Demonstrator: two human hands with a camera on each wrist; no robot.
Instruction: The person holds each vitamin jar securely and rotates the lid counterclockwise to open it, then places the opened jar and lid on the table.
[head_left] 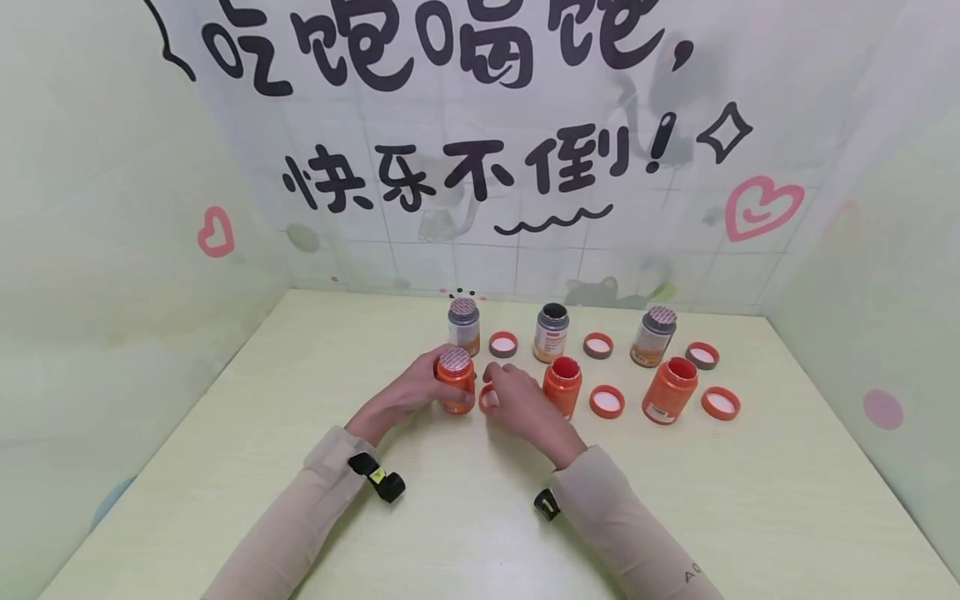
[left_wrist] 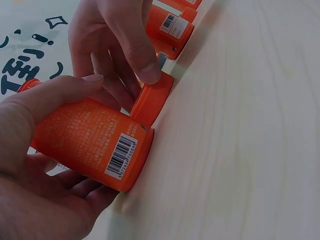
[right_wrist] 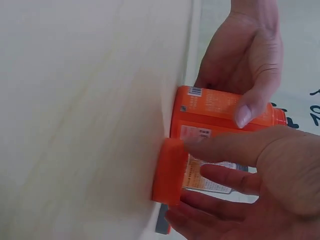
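My left hand (head_left: 414,390) grips an orange jar (left_wrist: 107,137), which stands upright with a foil seal over its mouth. Thumb and fingers wrap its sides, and its base is at the table. Just right of it, my right hand (head_left: 525,408) holds an orange lid (right_wrist: 170,172) low at the table, thumb on one side and fingertips at the other. In the left wrist view the lid sits right beside the jar's base. Behind the held jar stands a grey-topped jar (head_left: 464,337), also foil sealed.
Two open orange jars (head_left: 671,392) stand to the right, each with an orange lid (head_left: 721,403) beside it. In the back row are an open dark-mouthed jar (head_left: 552,337), a foil-sealed jar (head_left: 653,340) and several grey-rimmed lids (head_left: 597,345). Printed walls enclose the table (head_left: 450,533).
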